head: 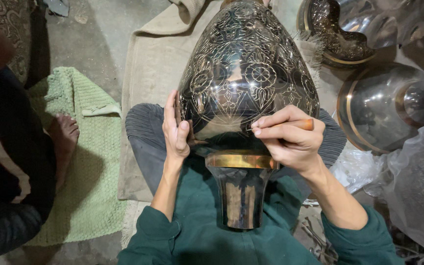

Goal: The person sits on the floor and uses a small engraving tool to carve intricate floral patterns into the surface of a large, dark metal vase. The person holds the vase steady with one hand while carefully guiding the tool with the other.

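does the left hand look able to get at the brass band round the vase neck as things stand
Probably yes. The left hand lies flat on the side of the engraved vase, just above the brass band, with nothing between them. The right hand, holding a wooden-handled tool, covers only the band's far end.

My left hand [176, 131] and right hand [290, 140] are bare, no gloves, rings or watch that I can see. I wear a dark green top with long sleeves [153, 230] pushed up to the elbows, cuffs bunched. My trousers [145, 142] are dark grey, ribbed or pleated at the knee.
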